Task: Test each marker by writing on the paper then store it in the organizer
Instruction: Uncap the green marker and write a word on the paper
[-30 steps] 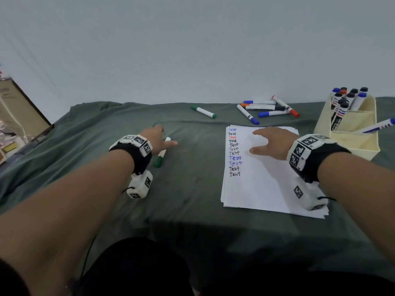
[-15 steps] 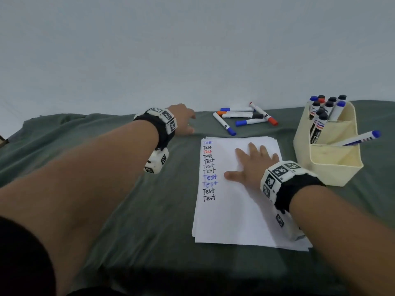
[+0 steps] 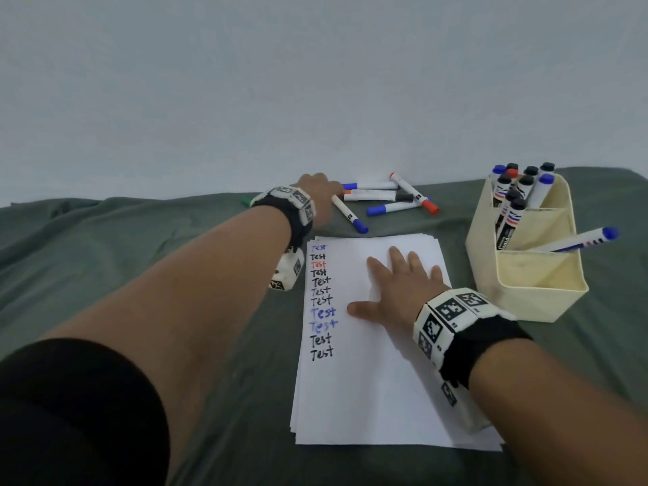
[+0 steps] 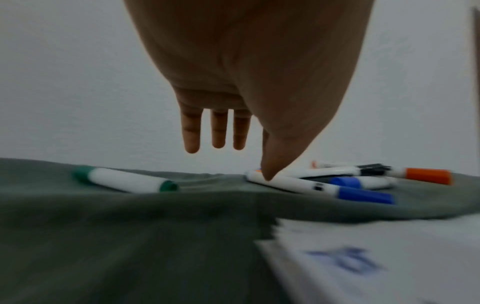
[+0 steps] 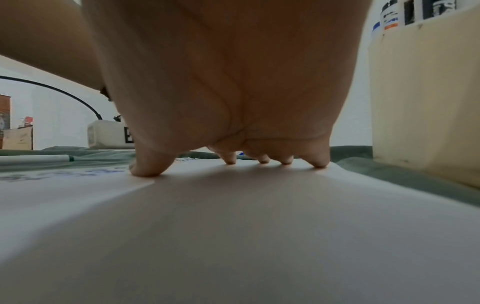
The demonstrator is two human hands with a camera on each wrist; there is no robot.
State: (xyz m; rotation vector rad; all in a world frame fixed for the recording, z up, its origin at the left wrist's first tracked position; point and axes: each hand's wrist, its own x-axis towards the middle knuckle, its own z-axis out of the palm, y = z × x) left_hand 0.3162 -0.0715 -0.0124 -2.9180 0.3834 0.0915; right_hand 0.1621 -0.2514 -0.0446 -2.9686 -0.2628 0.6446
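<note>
**Reaching into the pile for the next marker**

The blue-capped marker (image 3: 349, 213) lies on the green cloth (image 3: 140, 275) at the near edge of the untested cluster (image 3: 389, 198), just beyond the paper (image 3: 378, 380). A second ago our left hand (image 3: 317, 191) was by a green marker further left; now it hangs over this one, fingers straight and spread, thumb at the barrel, holding nothing. Our right hand (image 3: 396, 292) still presses flat on the paper. The organizer (image 3: 533, 285) already holds several markers.
</note>
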